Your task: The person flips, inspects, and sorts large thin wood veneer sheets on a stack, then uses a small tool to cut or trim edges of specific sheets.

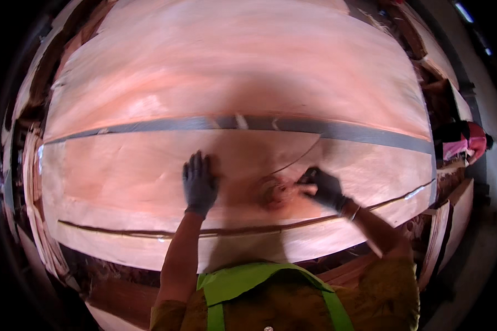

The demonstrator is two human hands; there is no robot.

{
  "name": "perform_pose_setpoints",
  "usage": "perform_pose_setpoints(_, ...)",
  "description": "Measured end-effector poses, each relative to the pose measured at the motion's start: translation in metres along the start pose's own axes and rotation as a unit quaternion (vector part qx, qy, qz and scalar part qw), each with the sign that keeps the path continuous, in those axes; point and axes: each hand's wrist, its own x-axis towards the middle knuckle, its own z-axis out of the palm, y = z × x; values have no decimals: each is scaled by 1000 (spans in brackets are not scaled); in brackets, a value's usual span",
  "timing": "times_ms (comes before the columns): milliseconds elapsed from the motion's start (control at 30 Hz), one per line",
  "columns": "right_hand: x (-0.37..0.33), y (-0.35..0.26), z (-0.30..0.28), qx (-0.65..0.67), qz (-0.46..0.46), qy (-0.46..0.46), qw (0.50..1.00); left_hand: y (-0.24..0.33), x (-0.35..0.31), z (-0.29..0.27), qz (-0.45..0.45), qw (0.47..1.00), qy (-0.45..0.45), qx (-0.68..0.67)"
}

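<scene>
A reddish-tan wood veneer sheet [116, 176] lies flat in front of me. My left hand [199, 186], in a dark grey glove, rests palm down on it with the fingers stretched out. To the right, my right hand [326, 190], gloved the same way, is closed in a pinch beside a dark, rough-looking knot [279, 191] in the veneer. Motion blur hides whether anything is between those fingertips. A curved dark line, like a crack or torn edge, runs from the knot up to the sheet's upper right corner.
A dark grey strip [370, 132] crosses beyond the near sheet, with a larger veneer sheet [248, 60] behind it. A long dark split [127, 231] runs along the near side. Veneer stacks [36, 204] stand left and right. Another person [469, 142] bends over at far right.
</scene>
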Motion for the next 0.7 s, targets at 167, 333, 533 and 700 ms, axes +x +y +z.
perform_pose_setpoints(167, 13, -145, 54, -44, 81, 1, 996, -18, -9, 2, 7, 998, 0, -61)
perform_pose_setpoints(333, 1, -134, 117, -177, 147, 102, 968, -15, -14, 9, 7, 994, 55, -94)
perform_pose_setpoints(533, 32, -189, 71, -259, 114, 189, 940, -22, -23, -8, 16, 983, 30, -179)
perform_pose_setpoints(700, 11, -219, 30, -268, 147, 224, 925, -65, -71, -120, 279, 918, -86, -269)
